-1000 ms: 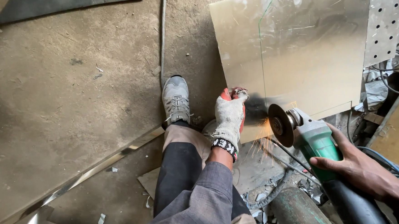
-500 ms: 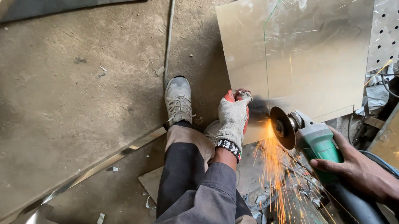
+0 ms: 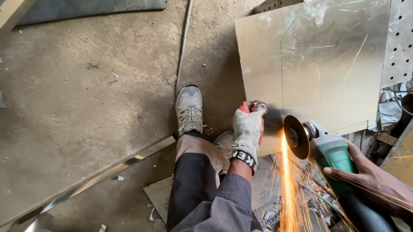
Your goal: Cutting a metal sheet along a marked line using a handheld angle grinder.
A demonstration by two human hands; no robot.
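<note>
The gloved left hand [image 3: 248, 130] grips the metal sheet's [image 3: 317, 63] lower edge; just right of it, the bare right hand [image 3: 367, 180] clasps the sparking green angle grinder [image 3: 318, 145].

Metal fab workshop: bare dusty concrete floor [image 3: 74, 113] w/ scrap offcuts, steel sheet [image 3: 317, 63], perforated panel [image 3: 404, 30], angle grinder [image 3: 326, 147] throwing sparks, cables at right edge.

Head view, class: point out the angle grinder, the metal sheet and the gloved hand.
angle grinder [image 3: 329, 148]: head view, on its green body behind the disc.
metal sheet [image 3: 326, 62]: head view, on its bare shiny face.
left hand [image 3: 247, 130]: head view, on the back of the glove, at the sheet's lower edge.
</note>
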